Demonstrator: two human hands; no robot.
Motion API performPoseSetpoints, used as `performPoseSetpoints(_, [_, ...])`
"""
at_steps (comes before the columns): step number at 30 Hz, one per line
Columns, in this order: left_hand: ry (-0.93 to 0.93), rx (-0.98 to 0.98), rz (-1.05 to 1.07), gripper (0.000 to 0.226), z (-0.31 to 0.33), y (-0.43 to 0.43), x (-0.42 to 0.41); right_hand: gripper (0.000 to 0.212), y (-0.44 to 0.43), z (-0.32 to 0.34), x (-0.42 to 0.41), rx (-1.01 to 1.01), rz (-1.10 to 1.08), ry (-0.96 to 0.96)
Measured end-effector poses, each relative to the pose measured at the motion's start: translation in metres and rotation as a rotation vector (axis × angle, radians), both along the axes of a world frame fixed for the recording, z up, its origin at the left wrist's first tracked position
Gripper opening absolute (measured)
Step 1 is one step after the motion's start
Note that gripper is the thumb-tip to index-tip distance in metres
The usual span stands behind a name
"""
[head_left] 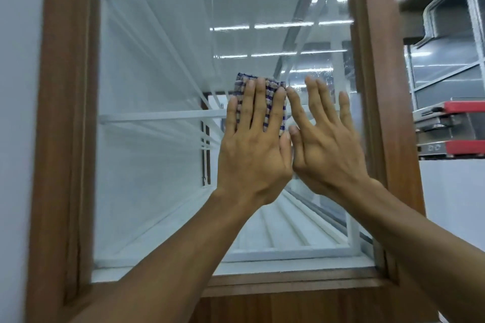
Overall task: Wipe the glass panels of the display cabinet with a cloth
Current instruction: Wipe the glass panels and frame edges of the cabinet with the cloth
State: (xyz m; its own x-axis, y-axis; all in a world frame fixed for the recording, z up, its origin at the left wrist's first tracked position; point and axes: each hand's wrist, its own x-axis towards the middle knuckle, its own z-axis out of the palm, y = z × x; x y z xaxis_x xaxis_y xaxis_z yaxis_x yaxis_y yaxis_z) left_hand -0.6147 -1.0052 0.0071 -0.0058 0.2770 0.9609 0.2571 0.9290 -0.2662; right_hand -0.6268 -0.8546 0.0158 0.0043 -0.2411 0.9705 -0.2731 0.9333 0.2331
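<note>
A glass panel [157,65] set in a brown wooden frame [65,126] fills the view. My left hand [254,149] lies flat on the glass near its middle and presses a folded blue-and-beige checked cloth [242,84] against it, fingers spread over the cloth. My right hand [325,144] rests flat on the glass just to the right, fingers apart and pointing up, holding nothing. The two hands touch at the thumbs. Most of the cloth is hidden under my left hand.
Behind the glass run white shelves [162,115] and rails. Ceiling lights reflect in the upper glass, with water spots at the right. A white wall [18,86] lies to the left. A red-and-grey machine [456,128] stands at the right.
</note>
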Motion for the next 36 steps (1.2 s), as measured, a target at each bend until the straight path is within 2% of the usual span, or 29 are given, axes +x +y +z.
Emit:
performPoseSetpoints(7, [-0.051, -0.096, 0.001, 0.065, 0.006, 0.063, -0.005, 0.066, 0.065, -0.005, 0.012, -0.062, -0.115, 0.026])
performPoseSetpoints(13, [-0.088, -0.142, -0.026, 0.066, -0.007, 0.116, -0.002, 0.062, 0.108, -0.037, 0.007, -0.127, 0.156, -0.01])
performPoseSetpoints(18, [-0.059, -0.318, 0.06, 0.063, -0.049, 0.063, -0.001, 0.059, 0.116, -0.057, 0.011, -0.18, 0.113, -0.015])
performPoseSetpoints(22, [-0.064, -0.076, 0.017, 0.064, -0.021, 0.07, 0.0, 0.059, 0.075, -0.055, 0.01, -0.117, 0.033, 0.046])
performPoseSetpoints(24, [-0.069, -0.148, 0.026, 0.062, -0.025, 0.075, 0.002, 0.057, 0.061, -0.057, 0.009, -0.113, 0.017, 0.043])
performPoseSetpoints(27, [-0.075, -0.27, 0.054, 0.063, -0.048, 0.029, 0.003, 0.058, 0.056, -0.062, 0.009, -0.142, -0.015, 0.006])
performPoseSetpoints(28, [-0.055, -0.248, 0.062, 0.063, -0.051, 0.011, 0.004, 0.059, 0.052, -0.064, 0.009, -0.127, -0.021, -0.008])
performPoseSetpoints(31, [-0.045, -0.021, 0.031, 0.065, -0.043, -0.008, 0.007, 0.061, 0.019, -0.065, 0.004, -0.078, 0.024, -0.038])
performPoseSetpoints(32, [-0.057, -0.019, 0.027, 0.065, -0.042, -0.008, 0.009, 0.06, 0.006, -0.064, 0.003, -0.081, 0.046, -0.042])
performPoseSetpoints(35, [-0.056, -0.22, 0.065, 0.063, -0.052, -0.032, 0.01, 0.061, -0.02, -0.059, 0.002, -0.124, 0.052, -0.045])
performPoseSetpoints(36, [-0.053, -0.214, 0.075, 0.063, -0.052, -0.047, 0.009, 0.062, -0.028, -0.057, 0.003, -0.121, 0.05, -0.05])
